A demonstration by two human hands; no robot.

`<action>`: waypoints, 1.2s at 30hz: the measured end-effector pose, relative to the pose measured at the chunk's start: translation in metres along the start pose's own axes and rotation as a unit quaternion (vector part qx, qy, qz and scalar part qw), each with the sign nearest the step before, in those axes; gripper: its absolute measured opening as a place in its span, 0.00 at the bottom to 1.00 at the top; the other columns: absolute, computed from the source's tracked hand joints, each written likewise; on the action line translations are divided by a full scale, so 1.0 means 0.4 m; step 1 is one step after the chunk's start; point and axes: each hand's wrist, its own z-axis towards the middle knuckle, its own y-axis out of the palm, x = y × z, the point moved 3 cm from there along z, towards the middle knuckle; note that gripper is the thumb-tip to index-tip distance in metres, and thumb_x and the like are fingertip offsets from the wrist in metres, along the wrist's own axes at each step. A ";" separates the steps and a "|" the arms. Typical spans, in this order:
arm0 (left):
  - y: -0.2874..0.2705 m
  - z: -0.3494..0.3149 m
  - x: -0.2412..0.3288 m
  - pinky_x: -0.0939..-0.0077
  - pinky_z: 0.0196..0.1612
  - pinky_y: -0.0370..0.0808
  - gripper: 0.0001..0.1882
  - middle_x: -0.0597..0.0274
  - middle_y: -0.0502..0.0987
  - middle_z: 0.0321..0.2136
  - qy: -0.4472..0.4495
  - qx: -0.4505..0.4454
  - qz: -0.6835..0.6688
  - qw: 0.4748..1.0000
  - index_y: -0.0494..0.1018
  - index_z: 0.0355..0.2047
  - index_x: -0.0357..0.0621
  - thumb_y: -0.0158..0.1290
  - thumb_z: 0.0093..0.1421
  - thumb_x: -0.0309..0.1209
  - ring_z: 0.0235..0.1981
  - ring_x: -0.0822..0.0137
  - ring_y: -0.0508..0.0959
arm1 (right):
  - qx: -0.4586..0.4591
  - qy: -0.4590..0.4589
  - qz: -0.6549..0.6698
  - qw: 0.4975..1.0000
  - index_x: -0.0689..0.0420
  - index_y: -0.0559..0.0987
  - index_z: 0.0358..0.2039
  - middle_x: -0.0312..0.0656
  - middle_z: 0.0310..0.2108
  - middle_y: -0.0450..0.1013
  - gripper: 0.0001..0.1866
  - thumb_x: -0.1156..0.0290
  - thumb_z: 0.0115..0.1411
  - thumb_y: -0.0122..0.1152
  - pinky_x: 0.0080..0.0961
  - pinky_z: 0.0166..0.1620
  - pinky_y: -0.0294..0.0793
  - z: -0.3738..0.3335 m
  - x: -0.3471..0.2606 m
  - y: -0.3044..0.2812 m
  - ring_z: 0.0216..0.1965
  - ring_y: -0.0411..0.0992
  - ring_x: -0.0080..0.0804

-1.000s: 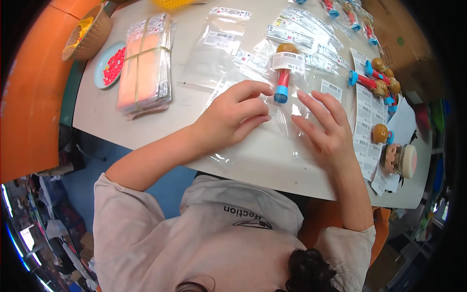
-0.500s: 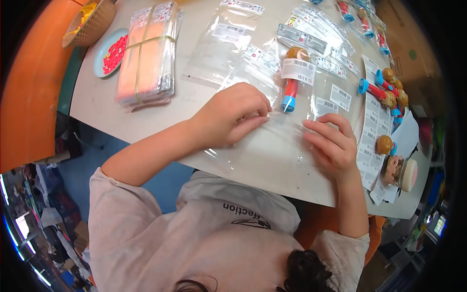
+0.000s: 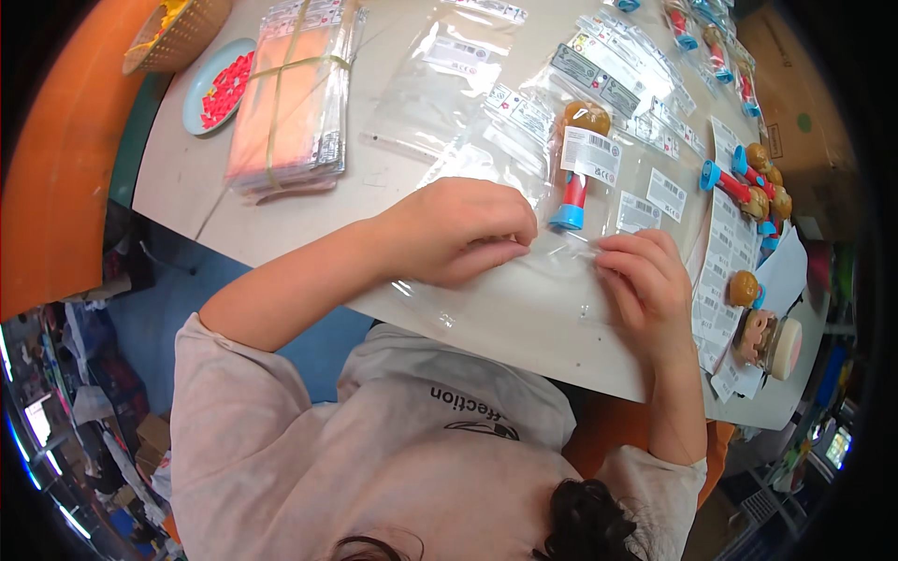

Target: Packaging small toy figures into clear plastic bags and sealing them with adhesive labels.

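A clear plastic bag [image 3: 524, 168] with a white label lies on the table in front of me. Inside it is a small toy [image 3: 572, 192] with a brown head, a red body and a blue base. My left hand [image 3: 458, 234] pinches the bag's near edge just left of the toy's base. My right hand [image 3: 645, 280] pinches the same edge on the right, fingers curled. The two hands are a short gap apart.
A banded stack of bags [image 3: 290, 93] lies at the left, beside a light blue plate of red pieces [image 3: 220, 89] and a wicker basket [image 3: 173, 33]. More labelled bags [image 3: 617, 65] lie behind. At the right are several loose toys [image 3: 748, 187], label sheets [image 3: 720, 280] and a cardboard box [image 3: 795, 93].
Both hands went from lying flat on the bag to pinching its near edge, and my right hand drew in closer to the left.
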 end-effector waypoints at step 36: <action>0.011 0.026 0.081 0.73 0.40 0.77 0.21 0.54 0.63 0.51 -0.124 -0.025 0.085 0.988 0.72 0.44 0.49 0.56 0.50 0.17 0.33 0.65 0.76 | 0.012 0.145 0.166 0.975 0.65 0.76 0.33 0.49 0.48 0.71 0.06 0.84 0.54 0.57 0.26 0.48 0.73 -0.038 0.015 0.011 0.44 0.74 0.34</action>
